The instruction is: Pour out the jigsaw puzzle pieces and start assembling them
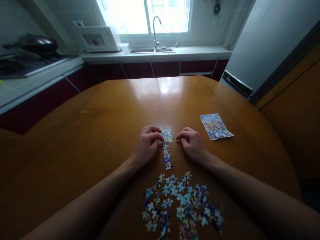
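A narrow strip of joined jigsaw pieces (167, 148) lies in the middle of the round wooden table (100, 120). My left hand (146, 143) rests beside it with curled fingers pinching the strip's upper left edge. My right hand (192, 143) lies just right of the strip, fingers curled, fingertips close to the strip; nothing shows in them. Several loose colourful puzzle pieces (180, 203) are scattered nearer me, between my forearms.
A printed picture sheet (216, 126) lies on the table to the right. Behind the table run a kitchen counter with a sink and tap (155, 43), a microwave (96, 38), a wok on the hob (37, 45) and a fridge (262, 43) at the right.
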The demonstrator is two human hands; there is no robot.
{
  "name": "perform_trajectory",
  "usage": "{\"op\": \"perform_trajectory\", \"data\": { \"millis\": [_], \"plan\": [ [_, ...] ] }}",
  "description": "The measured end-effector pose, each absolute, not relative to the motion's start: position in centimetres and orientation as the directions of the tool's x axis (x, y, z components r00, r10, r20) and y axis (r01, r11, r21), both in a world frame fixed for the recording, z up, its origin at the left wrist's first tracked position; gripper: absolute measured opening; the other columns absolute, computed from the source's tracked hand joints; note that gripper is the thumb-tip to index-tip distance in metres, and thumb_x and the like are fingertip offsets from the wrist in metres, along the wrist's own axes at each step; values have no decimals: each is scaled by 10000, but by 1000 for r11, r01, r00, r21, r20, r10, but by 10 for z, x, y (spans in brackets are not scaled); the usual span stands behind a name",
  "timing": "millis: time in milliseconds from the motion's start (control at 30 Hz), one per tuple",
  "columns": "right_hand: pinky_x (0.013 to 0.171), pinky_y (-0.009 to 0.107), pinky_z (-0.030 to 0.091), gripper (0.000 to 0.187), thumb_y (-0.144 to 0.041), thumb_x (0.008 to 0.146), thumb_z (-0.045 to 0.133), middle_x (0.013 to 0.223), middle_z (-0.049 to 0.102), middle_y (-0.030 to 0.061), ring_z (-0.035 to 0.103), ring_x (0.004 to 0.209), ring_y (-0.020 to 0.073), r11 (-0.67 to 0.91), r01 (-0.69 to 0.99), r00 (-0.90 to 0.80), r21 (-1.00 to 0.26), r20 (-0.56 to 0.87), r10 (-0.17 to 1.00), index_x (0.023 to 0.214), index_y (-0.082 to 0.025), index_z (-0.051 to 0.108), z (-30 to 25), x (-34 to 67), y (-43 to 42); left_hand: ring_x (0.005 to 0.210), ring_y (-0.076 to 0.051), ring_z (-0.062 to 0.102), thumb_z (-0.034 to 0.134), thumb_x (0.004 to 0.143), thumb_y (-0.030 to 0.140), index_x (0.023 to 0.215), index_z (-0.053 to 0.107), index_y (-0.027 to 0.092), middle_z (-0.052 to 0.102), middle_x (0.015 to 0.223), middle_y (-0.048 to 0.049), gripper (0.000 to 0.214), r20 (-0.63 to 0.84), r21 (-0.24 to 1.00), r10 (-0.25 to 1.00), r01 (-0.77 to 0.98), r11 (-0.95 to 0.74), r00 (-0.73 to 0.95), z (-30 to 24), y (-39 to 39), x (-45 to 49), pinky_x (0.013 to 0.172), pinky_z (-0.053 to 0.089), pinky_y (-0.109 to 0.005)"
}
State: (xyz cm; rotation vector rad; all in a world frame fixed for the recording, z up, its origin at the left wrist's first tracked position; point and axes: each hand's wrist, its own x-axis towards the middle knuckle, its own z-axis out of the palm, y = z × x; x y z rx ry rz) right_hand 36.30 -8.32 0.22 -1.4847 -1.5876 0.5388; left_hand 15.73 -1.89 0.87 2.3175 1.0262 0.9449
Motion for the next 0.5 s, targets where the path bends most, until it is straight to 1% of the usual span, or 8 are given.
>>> {"op": "perform_trajectory", "data": {
  "millis": [200, 500],
  "plan": [
    [763, 330, 474, 209, -79, 819, 570, 837, 670, 43, 629, 789, 174, 199, 582, 84, -788, 302, 950, 752, -195, 731, 0, 365, -83, 1005, -225, 575, 552, 829, 59, 700, 716, 219, 656, 974, -43, 263, 415, 619, 770, 470, -629, 485, 7, -19, 158, 937, 463, -437],
    [762, 329, 472, 220, -75, 810, 559, 827, 668, 46, 626, 795, 181, 204, 603, 80, -771, 313, 946, 744, -196, 730, 1, 366, -84, 988, -221, 582, 551, 812, 38, 676, 705, 209, 657, 950, -47, 268, 432, 627, 772, 459, -629, 467, 6, -19, 160, 916, 473, -423]
  ]
}}
